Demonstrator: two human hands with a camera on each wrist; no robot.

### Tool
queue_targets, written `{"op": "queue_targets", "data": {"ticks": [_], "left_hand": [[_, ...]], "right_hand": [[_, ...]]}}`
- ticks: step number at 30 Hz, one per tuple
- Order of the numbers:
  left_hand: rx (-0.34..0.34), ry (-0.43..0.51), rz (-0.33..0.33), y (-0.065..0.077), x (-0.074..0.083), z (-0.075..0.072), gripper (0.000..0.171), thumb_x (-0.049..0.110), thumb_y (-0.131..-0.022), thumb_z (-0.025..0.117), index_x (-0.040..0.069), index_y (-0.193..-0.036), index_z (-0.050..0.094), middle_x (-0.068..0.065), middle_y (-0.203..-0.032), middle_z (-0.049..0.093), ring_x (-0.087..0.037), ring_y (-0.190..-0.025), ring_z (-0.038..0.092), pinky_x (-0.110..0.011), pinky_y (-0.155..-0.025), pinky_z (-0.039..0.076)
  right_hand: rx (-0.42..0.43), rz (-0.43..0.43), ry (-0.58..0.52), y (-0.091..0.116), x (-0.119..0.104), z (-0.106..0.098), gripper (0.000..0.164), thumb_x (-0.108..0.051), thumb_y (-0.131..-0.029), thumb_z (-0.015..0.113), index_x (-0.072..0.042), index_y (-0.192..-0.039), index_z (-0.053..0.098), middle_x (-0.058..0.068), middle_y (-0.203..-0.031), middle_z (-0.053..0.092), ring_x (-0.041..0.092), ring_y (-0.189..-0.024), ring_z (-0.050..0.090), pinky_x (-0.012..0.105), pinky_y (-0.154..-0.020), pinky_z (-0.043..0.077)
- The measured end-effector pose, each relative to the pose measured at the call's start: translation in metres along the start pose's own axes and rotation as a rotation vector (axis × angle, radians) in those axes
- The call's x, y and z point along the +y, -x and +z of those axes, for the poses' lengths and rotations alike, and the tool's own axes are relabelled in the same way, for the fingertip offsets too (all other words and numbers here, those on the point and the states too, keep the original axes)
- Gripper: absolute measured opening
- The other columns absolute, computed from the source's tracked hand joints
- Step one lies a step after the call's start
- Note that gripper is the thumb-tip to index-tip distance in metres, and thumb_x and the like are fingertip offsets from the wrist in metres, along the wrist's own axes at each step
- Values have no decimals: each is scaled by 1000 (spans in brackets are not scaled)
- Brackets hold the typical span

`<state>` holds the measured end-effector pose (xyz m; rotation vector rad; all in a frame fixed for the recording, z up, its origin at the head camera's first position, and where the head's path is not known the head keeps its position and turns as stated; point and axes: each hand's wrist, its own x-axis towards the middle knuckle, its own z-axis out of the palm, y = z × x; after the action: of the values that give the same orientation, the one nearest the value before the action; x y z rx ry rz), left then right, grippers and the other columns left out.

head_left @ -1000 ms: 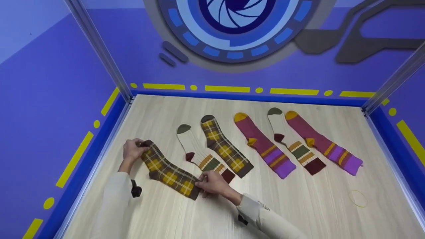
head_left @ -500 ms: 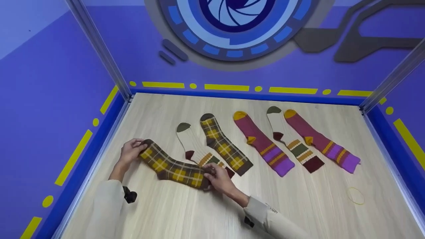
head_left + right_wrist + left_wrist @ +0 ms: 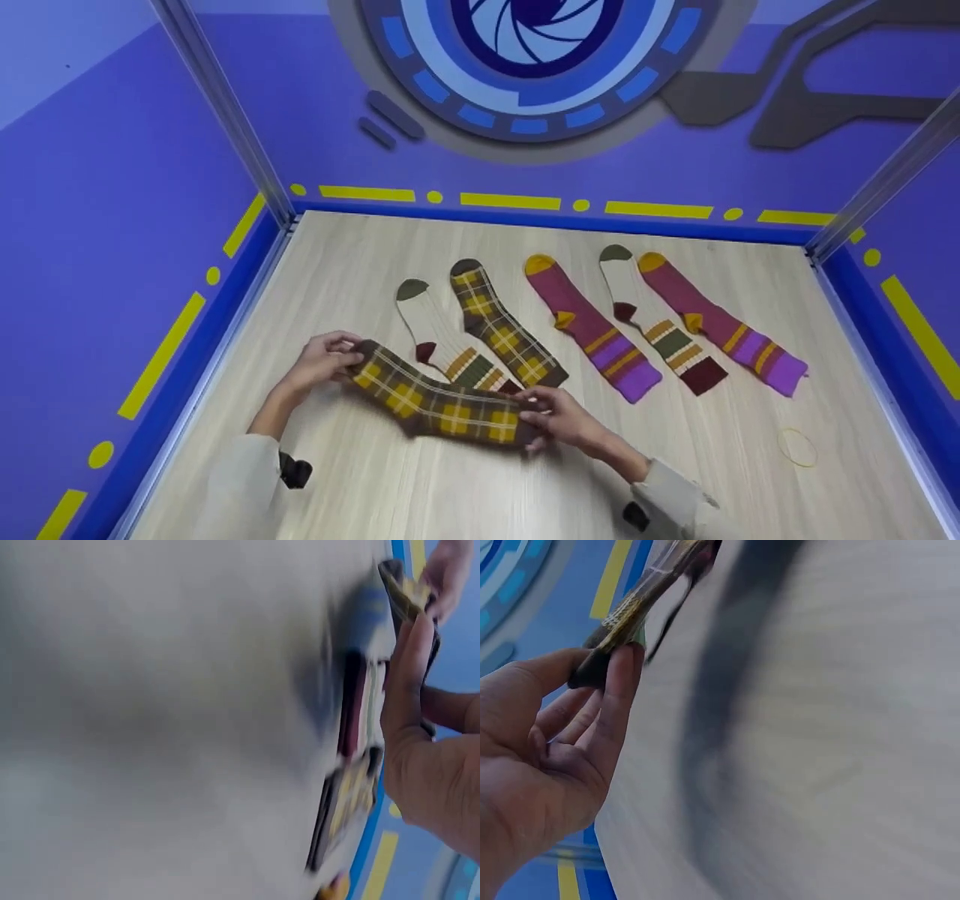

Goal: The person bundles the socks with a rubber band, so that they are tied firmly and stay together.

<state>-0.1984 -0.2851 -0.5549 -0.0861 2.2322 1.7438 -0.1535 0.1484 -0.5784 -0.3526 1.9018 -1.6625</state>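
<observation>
A brown and yellow plaid sock is stretched between my two hands above the table. My left hand pinches its dark toe end; in the left wrist view the thumb and fingers close on that toe. At the cuff end, my right hand pinches the brown band between thumb and fingers. The right wrist view catches the sock edge-on beyond the fingers. Just behind it lie a cream sock with green toe, its cuff partly covered, and a matching plaid sock.
Farther right on the wooden table lie a maroon and purple sock, a second cream sock and another maroon sock. A thin yellow rubber band is near the right side. Blue walls enclose the back and sides.
The plaid sock has been lifted off the table and carried right and slightly nearer, both hands moving with it. It now lies more level across the view. The other socks stay put.
</observation>
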Motion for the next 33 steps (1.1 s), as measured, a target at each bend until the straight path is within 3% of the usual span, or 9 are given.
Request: {"op": "queue_targets", "data": {"ticks": [9,12,15,19,22,26,30,33], "left_hand": [[-305,-48,-50,20,-6,52,38,0,-88,71,-8,-124,60,-14,-99,68,-16,-71,69,-28,-62,61],[-386,-64,-54,28,-8,68,34,-1,-87,71,-10,-119,61,-13,-94,69,-15,-68,69,-28,-61,61],[-426,-97,-49,33,-9,81,28,1,-88,72,-10,-113,63,-7,-86,64,-12,-63,67,-30,-60,61],[-398,-154,-12,36,-7,91,25,5,-91,72,-10,-109,64,-7,-82,65,-10,-59,64,-35,-59,62],[-291,-205,53,34,-6,93,24,6,-89,75,-9,-106,66,-15,-82,72,-13,-58,64,-36,-53,59],[-164,-267,153,33,-5,97,20,4,-85,79,-5,-99,69,-20,-82,74,-16,-59,65,-25,-47,50],[-171,-315,200,33,-7,104,20,6,-82,82,-3,-98,73,-19,-83,72,-9,-58,60,-18,-48,45],[-182,-381,232,32,-10,110,26,4,-77,85,-2,-100,75,-18,-84,70,-4,-60,55,-17,-51,44]], "right_hand": [[-189,181,-9,47,10,-64,36,-4,-101,60,10,-133,53,20,-116,65,14,-69,69,27,-61,61],[-215,200,29,57,14,-79,36,-5,-101,60,10,-133,54,19,-119,65,12,-68,67,24,-58,59],[-196,197,97,63,18,-90,34,-6,-101,61,9,-131,57,16,-111,66,10,-66,66,22,-56,58],[-114,153,189,68,21,-99,32,-6,-99,64,8,-128,59,8,-89,62,10,-60,64,24,-54,58],[-54,118,223,70,21,-103,33,-4,-96,66,10,-126,59,7,-83,62,11,-58,65,29,-54,59],[34,46,340,73,19,-106,31,-2,-92,71,11,-119,62,15,-84,70,10,-64,66,27,-55,56],[127,-42,475,74,19,-105,25,-6,-89,76,6,-109,68,15,-82,74,6,-67,64,21,-58,49],[117,-73,520,73,23,-100,24,-10,-86,80,2,-106,71,10,-79,73,2,-67,61,19,-60,48]]}}
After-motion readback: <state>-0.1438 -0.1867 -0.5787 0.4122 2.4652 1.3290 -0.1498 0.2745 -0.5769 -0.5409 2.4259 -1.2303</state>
